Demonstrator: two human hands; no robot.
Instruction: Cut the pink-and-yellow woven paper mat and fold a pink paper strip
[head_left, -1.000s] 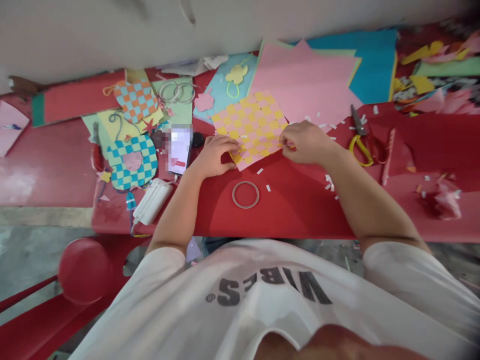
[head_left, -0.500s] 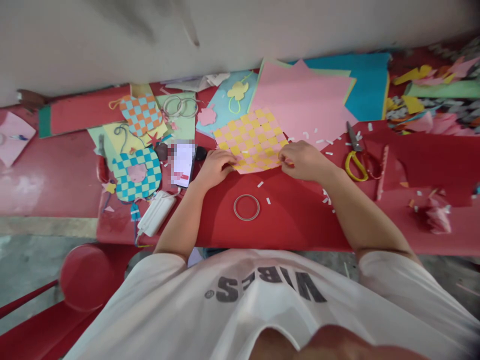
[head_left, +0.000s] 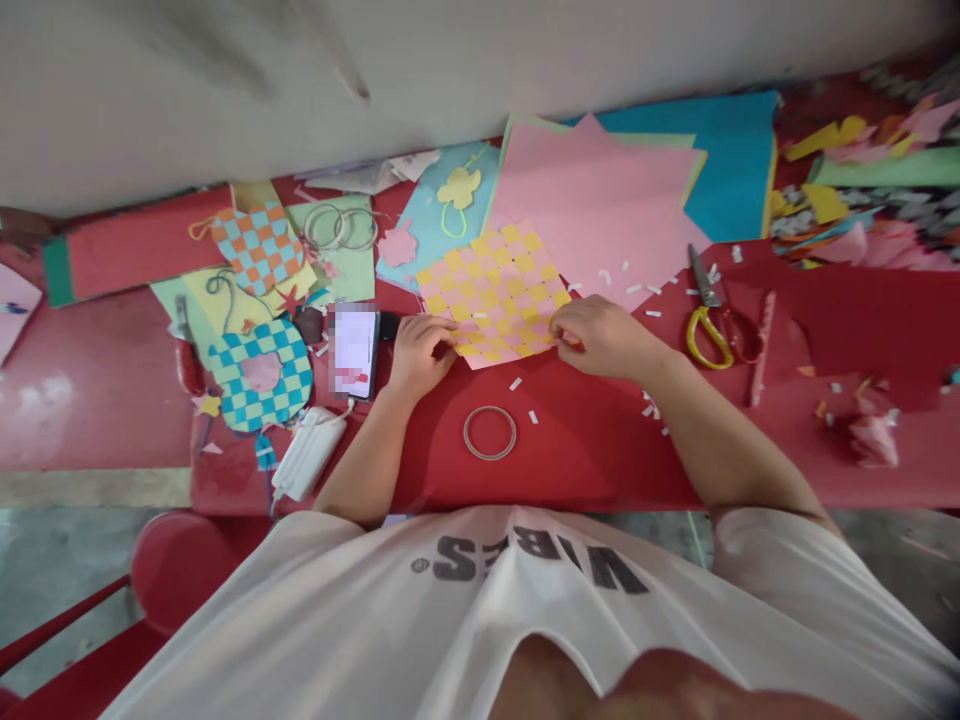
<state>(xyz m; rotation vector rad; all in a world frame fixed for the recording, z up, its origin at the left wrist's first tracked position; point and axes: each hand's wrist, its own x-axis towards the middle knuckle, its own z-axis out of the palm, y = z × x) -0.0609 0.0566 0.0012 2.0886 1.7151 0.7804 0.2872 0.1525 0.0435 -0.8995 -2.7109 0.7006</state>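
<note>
A woven sheet of pink and yellow paper strips (head_left: 499, 290) lies in front of me on the red table. At its left edge my left hand (head_left: 422, 350) pinches the paper between thumb and fingers. My right hand (head_left: 596, 337) is closed on the sheet's right edge, its fingers curled; the exact grip there is partly hidden. Nearer to me lies a thin clear ring (head_left: 490, 433), with small white paper scraps (head_left: 533, 417) beside it.
Yellow-and-red-handled scissors (head_left: 709, 325) lie to the right. Stacked pink paper (head_left: 585, 200) lies behind the woven sheet. Leftward are a phone (head_left: 354, 350), a white power bank (head_left: 309, 455) and a blue-green checkered paper piece (head_left: 261, 375). Paper scraps (head_left: 874, 225) fill the far right.
The camera view has turned slightly, so the table's left side sits lower. Both hands stay at the woven sheet's edges; its near edge appears a little lower.
</note>
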